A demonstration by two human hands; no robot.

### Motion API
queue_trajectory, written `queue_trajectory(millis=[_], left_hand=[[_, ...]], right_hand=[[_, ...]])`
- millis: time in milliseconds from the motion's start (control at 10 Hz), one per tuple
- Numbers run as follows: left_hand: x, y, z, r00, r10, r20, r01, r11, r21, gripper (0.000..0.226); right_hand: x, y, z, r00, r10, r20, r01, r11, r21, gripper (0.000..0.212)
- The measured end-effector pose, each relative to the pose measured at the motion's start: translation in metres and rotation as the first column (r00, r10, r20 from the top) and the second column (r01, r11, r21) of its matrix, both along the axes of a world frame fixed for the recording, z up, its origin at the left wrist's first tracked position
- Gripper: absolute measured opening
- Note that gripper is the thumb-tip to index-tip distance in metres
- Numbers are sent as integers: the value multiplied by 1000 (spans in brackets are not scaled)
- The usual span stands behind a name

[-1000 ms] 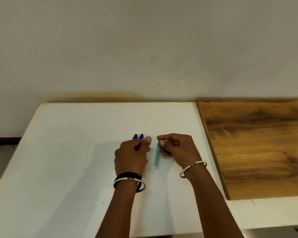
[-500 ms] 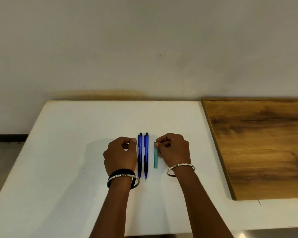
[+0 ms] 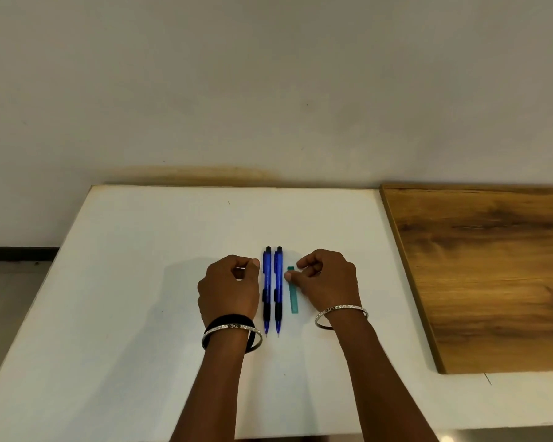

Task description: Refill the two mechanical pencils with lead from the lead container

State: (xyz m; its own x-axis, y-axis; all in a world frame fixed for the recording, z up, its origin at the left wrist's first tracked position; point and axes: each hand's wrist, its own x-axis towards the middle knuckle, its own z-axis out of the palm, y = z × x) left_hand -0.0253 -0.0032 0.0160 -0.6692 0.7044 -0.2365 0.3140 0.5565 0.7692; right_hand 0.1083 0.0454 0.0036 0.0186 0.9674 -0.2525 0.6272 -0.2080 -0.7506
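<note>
Flanking pencils, left hand, right hand curled

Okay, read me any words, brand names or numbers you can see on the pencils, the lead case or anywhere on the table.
None readable.
Two blue mechanical pencils: any barrel print is too small to read.
Flat teal lead container: no legible label.
White table and brown wooden board: no text.
</note>
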Motion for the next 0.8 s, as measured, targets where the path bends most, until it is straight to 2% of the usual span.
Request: queue_trajectory(millis=[100, 400, 600, 800], left_hand=[[1, 2, -1, 1000, -11, -2, 11, 1000, -3, 18], [-1, 1, -2, 1000, -26, 4, 26, 999, -19, 17], [-1, -2, -1, 1000, -24, -5, 24, 1000, -17, 17], [1, -17, 12, 998, -55, 15, 55, 998, 39, 14]], right_hand=[[0, 0, -1, 999, 8, 51, -9, 1000, 9, 30], [0, 0, -3, 999, -8, 48, 8, 1000, 19, 24], [1, -2, -1, 998, -69, -12, 69, 998, -6, 29], [8, -20, 15, 987, -138, -86, 141, 989, 35, 22]])
